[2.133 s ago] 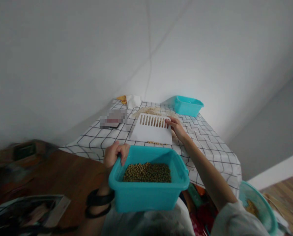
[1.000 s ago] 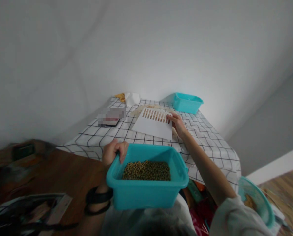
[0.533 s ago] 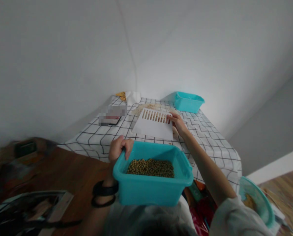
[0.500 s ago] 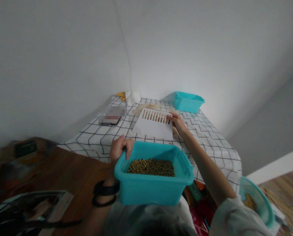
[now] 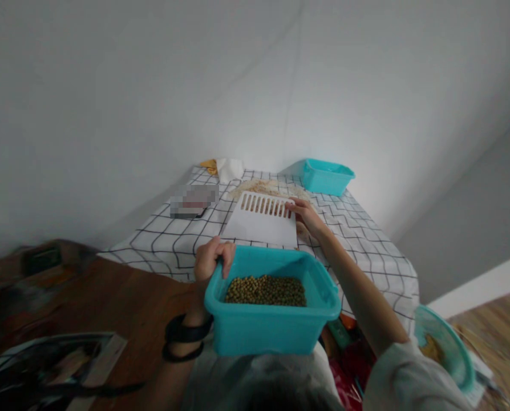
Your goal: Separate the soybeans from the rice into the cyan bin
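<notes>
One turquoise tub of bean-like grains, lower centre of the frame, was gripped at its left rim by the left hand, presumably for steadiness; at centre, a slotted white board was pinched at its upper-right corner by the right hand, apparently leaving most slots uncovered. The board's underside was hidden; a pixelated object, centre left, could not be identified.

Checked-cloth table, teal tub standing on it. Pale debris just left of tub; crumpled white item and yellow item farther left, level with tub.
</notes>
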Motion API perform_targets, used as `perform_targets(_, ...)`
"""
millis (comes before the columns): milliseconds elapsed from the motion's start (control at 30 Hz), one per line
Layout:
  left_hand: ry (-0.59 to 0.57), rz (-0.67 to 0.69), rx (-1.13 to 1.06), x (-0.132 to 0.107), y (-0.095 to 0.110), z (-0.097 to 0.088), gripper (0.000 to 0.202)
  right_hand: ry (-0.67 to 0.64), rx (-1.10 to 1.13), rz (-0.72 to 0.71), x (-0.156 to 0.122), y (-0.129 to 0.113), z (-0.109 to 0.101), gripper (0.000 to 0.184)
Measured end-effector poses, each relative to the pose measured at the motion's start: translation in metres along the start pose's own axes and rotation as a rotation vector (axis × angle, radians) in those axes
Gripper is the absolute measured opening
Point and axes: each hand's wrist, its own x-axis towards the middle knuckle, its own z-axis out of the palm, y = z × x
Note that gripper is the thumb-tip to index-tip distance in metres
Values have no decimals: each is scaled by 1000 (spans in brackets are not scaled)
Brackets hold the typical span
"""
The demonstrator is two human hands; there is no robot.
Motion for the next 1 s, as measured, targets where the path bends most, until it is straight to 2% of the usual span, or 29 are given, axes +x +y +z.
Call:
perform_targets(267, -1, -4, -15, -1, 2, 0, 70, 11, 14, -15, 0, -2, -6, 25)
perform_targets(500, -10, -6, -34, 0, -1, -1, 71, -67, 35, 36, -4, -2, -2, 21)
perform_targets(667, -11, -3, -45, 0, -4, -2, 70, -73, 81, 21, -6, -2, -1, 24)
perform_targets(800, -13, 1, -51, -1, -4, -1, 70, -20, 144, -15, -4, -3, -4, 28)
perform_targets(1000, -8, -1, -29, -2, -3, -1, 70, 151, 200, -90, 4, 0, -16, 33)
